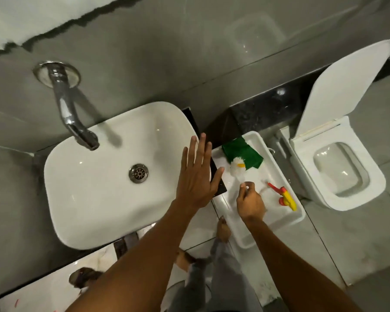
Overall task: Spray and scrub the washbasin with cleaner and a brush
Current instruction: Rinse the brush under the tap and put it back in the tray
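The white washbasin (95,176) sits on a dark counter, with a metal drain (138,173) and a chrome tap (70,109) reaching out from the wall. My left hand (195,176) hovers flat over the basin's right rim, fingers spread, holding nothing. To the right, a white tray (288,212) holds a white brush (236,168), a green cloth (243,150) and a spray bottle with a red and yellow trigger head (284,195). My right hand (250,202) is closed on the brush's handle, the bristle head pointing away towards the cloth.
A white toilet (338,176) with its lid (347,82) raised stands to the right of the tray. Grey tiled wall rises behind the basin. My feet and grey trousers (212,278) show on the pale floor below.
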A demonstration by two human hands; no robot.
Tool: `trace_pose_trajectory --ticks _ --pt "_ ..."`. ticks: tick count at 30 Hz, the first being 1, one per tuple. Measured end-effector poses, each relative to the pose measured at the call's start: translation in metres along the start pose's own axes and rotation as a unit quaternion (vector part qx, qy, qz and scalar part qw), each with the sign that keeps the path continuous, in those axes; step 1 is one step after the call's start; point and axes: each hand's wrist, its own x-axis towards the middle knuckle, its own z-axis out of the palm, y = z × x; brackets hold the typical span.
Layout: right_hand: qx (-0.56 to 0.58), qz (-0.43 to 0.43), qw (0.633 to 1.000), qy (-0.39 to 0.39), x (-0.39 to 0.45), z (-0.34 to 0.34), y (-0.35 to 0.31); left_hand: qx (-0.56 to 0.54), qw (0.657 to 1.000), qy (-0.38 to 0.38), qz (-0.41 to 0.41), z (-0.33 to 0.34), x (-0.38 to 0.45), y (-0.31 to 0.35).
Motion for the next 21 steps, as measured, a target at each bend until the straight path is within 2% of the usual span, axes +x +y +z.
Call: trace_pose_trajectory --ticks 4,8,13,21 --pt "-0.012 -0.019 0.999 -0.048 0.015 0.023 0.003 0.011 1.0 0.004 0.0 0.004 0.0 -0.003" --pt "0.022 0.008 0.996 -0.082 0.027 0.04 0.001 0.01 1.0 -0.005 -0.006 0.005 0.0 -0.002" --pt "0.049 0.041 0.994 -0.089 0.033 0.056 0.006 -0.006 1.0 -0.007 -0.016 0.005 0.002 -0.002" --pt "0.036 0.024 0.997 -0.07 0.032 0.06 0.013 -0.011 1.0 -0.012 -0.017 0.003 0.002 -0.002"
